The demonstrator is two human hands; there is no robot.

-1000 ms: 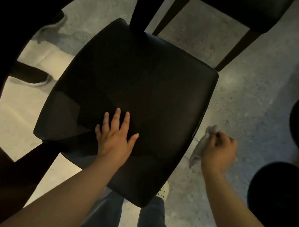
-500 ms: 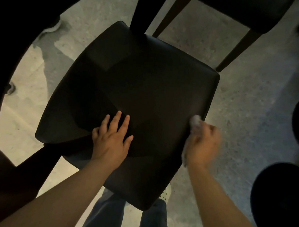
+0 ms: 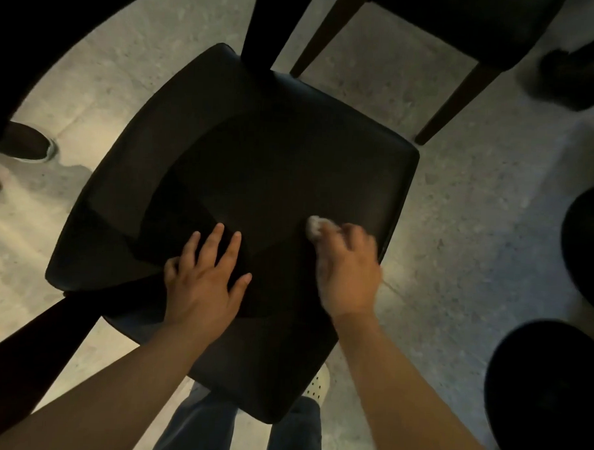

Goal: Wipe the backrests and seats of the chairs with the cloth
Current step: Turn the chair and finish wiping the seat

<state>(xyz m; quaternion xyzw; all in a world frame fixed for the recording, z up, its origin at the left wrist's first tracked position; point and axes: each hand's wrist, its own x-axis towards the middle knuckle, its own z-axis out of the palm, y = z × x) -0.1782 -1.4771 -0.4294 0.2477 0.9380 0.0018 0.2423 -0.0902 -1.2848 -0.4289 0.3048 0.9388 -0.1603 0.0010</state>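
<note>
A chair with a black padded seat (image 3: 258,148) fills the middle of the view. My left hand (image 3: 204,282) rests flat on the near part of the seat with its fingers spread. My right hand (image 3: 349,271) grips a pale bunched cloth (image 3: 313,226) and holds it down on the right part of the seat. Only a small tip of the cloth shows past my fingers. The hand is slightly blurred.
A second dark chair (image 3: 467,31) stands at the top right, its wooden legs close to the seat's far edge. Two round black shapes (image 3: 553,392) lie at the right. Another person's shoe (image 3: 27,145) is at the left. The floor (image 3: 458,232) is speckled concrete.
My right hand has come in from beside the chair's right edge onto the seat, carrying the cloth left. My left hand has stayed in place. A shoe at the left has shifted.
</note>
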